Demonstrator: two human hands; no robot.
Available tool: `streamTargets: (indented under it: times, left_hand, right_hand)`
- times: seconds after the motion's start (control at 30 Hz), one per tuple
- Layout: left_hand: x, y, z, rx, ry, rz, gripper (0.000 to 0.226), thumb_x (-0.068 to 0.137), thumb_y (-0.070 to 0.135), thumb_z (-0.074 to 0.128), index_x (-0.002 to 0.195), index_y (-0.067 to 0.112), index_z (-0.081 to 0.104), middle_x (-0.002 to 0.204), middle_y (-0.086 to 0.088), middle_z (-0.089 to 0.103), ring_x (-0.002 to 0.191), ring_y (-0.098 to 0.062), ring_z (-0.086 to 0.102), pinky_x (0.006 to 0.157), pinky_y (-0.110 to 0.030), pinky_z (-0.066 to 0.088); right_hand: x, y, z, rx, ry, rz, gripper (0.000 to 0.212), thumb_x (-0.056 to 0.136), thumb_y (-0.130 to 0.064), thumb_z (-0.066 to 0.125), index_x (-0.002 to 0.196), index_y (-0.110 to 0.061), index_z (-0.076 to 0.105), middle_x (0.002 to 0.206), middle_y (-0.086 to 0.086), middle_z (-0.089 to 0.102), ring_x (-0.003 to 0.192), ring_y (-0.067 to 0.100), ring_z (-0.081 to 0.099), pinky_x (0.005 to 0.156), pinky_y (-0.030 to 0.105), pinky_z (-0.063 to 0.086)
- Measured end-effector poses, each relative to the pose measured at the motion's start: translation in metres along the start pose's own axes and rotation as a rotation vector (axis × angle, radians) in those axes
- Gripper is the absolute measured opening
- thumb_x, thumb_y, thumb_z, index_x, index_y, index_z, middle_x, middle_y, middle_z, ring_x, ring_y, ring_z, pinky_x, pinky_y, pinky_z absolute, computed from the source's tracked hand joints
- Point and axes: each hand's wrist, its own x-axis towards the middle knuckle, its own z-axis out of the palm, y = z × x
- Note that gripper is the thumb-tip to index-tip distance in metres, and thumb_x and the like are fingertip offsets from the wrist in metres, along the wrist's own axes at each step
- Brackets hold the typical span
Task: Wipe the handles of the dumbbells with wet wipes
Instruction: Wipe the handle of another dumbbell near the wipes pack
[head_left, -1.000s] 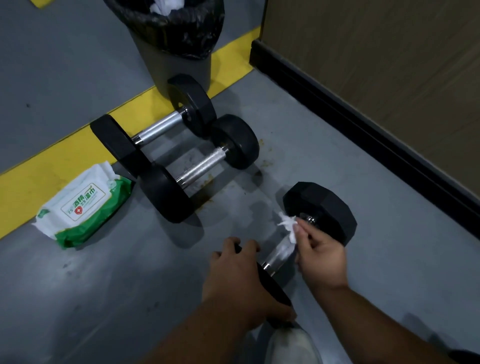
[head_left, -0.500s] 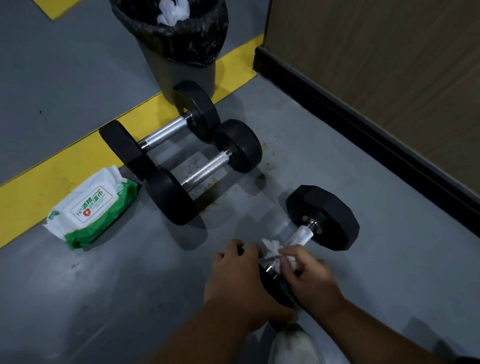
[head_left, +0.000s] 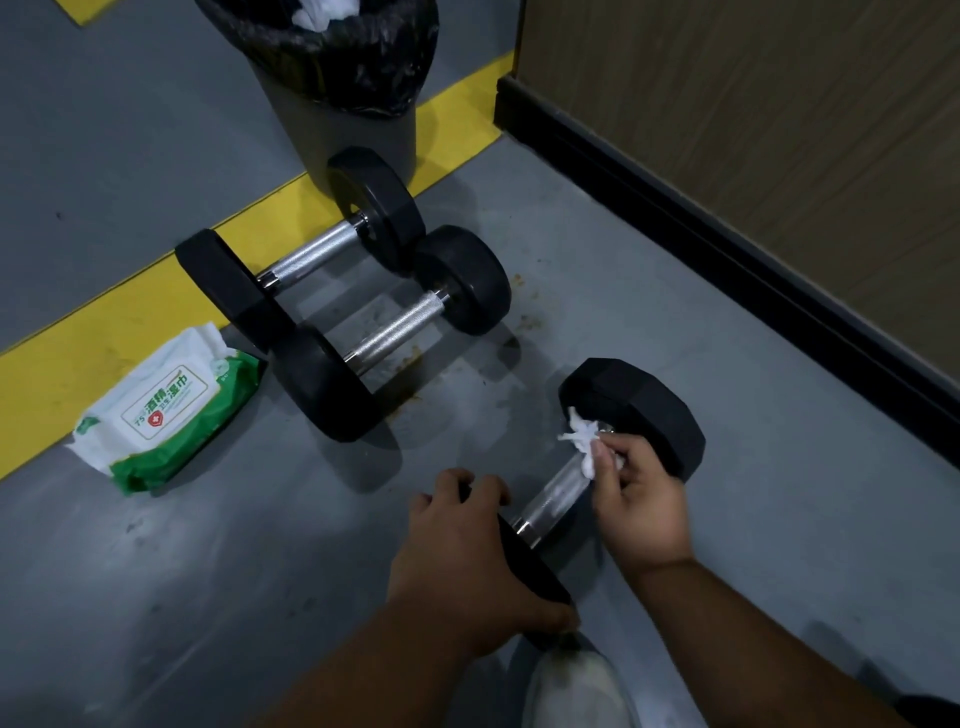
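A black hex dumbbell (head_left: 639, 410) lies on the grey floor near me, its chrome handle (head_left: 556, 493) bare in the middle. My left hand (head_left: 467, 561) grips its near head and covers most of it. My right hand (head_left: 639, 499) pinches a crumpled white wet wipe (head_left: 584, 441) against the far end of the handle, next to the far head. Two more black dumbbells lie side by side further off, one dumbbell (head_left: 395, 332) nearer and the other dumbbell (head_left: 311, 254) behind it.
A green and white pack of wet wipes (head_left: 166, 410) lies at the left by a yellow floor stripe (head_left: 62, 353). A black bin (head_left: 353, 78) with used wipes stands behind the dumbbells. A wooden wall with black skirting (head_left: 727, 234) runs along the right. My shoe (head_left: 571, 686) is at the bottom.
My right hand slid the wipe down the handle toward the near head, then back up to the far end. My left hand kept its hold on the near head.
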Motion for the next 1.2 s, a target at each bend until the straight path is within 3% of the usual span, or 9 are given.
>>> streamTargets:
  times: [0.1,0.27,0.47,0.63,0.8,0.93,1.0,1.1,1.2]
  left_hand:
    - [0.001,0.000,0.001,0.002,0.005,0.015,0.106,0.025,0.082,0.075,0.119,0.049,0.038,0.126,0.019,0.027,0.115,-0.012,0.033,0.089,-0.037,0.055]
    - [0.001,-0.001,0.001,-0.005,0.016,0.046,0.104,0.029,0.080,0.076,0.121,0.047,0.039,0.124,0.020,0.028,0.110,-0.010,0.032,0.086,-0.031,0.054]
    - [0.001,-0.002,0.002,-0.002,0.006,0.030,0.107,0.027,0.081,0.076,0.122,0.049,0.039,0.127,0.020,0.027,0.116,-0.011,0.033,0.090,-0.036,0.055]
    - [0.001,-0.001,0.000,-0.010,0.015,0.062,0.106,0.030,0.081,0.076,0.123,0.048,0.038,0.125,0.021,0.027,0.113,-0.009,0.032,0.088,-0.030,0.053]
    - [0.000,-0.003,0.002,-0.024,0.023,0.048,0.109,0.028,0.080,0.076,0.125,0.048,0.039,0.126,0.021,0.027,0.115,-0.010,0.031,0.092,-0.035,0.053]
    - [0.000,-0.002,0.002,-0.021,0.044,0.079,0.109,0.028,0.082,0.074,0.125,0.047,0.040,0.123,0.021,0.027,0.110,-0.007,0.032,0.089,-0.029,0.052]
    - [0.000,-0.002,0.002,-0.027,0.034,0.071,0.107,0.030,0.080,0.076,0.125,0.047,0.039,0.123,0.021,0.027,0.111,-0.008,0.032,0.088,-0.030,0.053]
    - [-0.001,-0.002,0.003,-0.031,0.028,0.049,0.110,0.028,0.080,0.078,0.125,0.049,0.038,0.127,0.022,0.026,0.117,-0.009,0.031,0.091,-0.037,0.055]
    - [-0.002,-0.001,0.004,-0.049,0.047,0.038,0.109,0.026,0.080,0.078,0.123,0.049,0.039,0.126,0.023,0.027,0.116,-0.009,0.031,0.090,-0.037,0.055]
  right_hand:
    - [-0.016,-0.005,0.008,0.097,-0.009,0.088,0.017,0.099,-0.027,0.062,0.091,-0.042,0.062,0.053,-0.002,0.058,0.052,0.011,0.062,0.057,0.035,0.056]
    - [-0.034,0.001,-0.004,-0.051,-0.286,-0.367,0.017,0.098,-0.042,0.056,0.105,-0.032,0.067,0.072,-0.010,0.071,0.056,0.002,0.065,0.058,0.020,0.053]
    - [-0.013,0.003,-0.001,-0.074,0.004,-0.019,0.011,0.099,-0.030,0.058,0.109,-0.033,0.062,0.065,-0.004,0.067,0.057,0.011,0.062,0.058,0.030,0.050]
    - [-0.029,0.007,-0.001,-0.061,-0.372,-0.556,0.022,0.104,-0.043,0.049,0.114,-0.029,0.063,0.083,-0.003,0.075,0.065,0.007,0.068,0.066,0.019,0.055]
    - [-0.007,0.003,0.000,0.014,-0.028,0.017,0.008,0.098,-0.030,0.061,0.098,-0.037,0.065,0.059,0.001,0.064,0.051,0.015,0.062,0.053,0.035,0.053]
    - [-0.041,-0.004,0.003,0.007,-0.286,-0.350,0.011,0.096,-0.030,0.061,0.103,-0.028,0.070,0.081,-0.010,0.071,0.067,-0.003,0.065,0.071,0.007,0.050]
    - [-0.028,0.005,-0.003,-0.073,-0.334,-0.522,0.016,0.097,-0.035,0.060,0.106,-0.026,0.070,0.079,-0.004,0.074,0.064,0.007,0.068,0.067,0.017,0.056]
    - [0.003,0.004,-0.008,-0.137,-0.067,-0.228,0.017,0.096,-0.040,0.056,0.101,-0.028,0.067,0.062,0.004,0.068,0.054,0.016,0.062,0.054,0.034,0.052]
    - [-0.013,-0.005,0.000,-0.039,-0.033,-0.040,0.005,0.096,-0.026,0.063,0.096,-0.031,0.065,0.058,0.003,0.063,0.055,0.015,0.059,0.054,0.023,0.050]
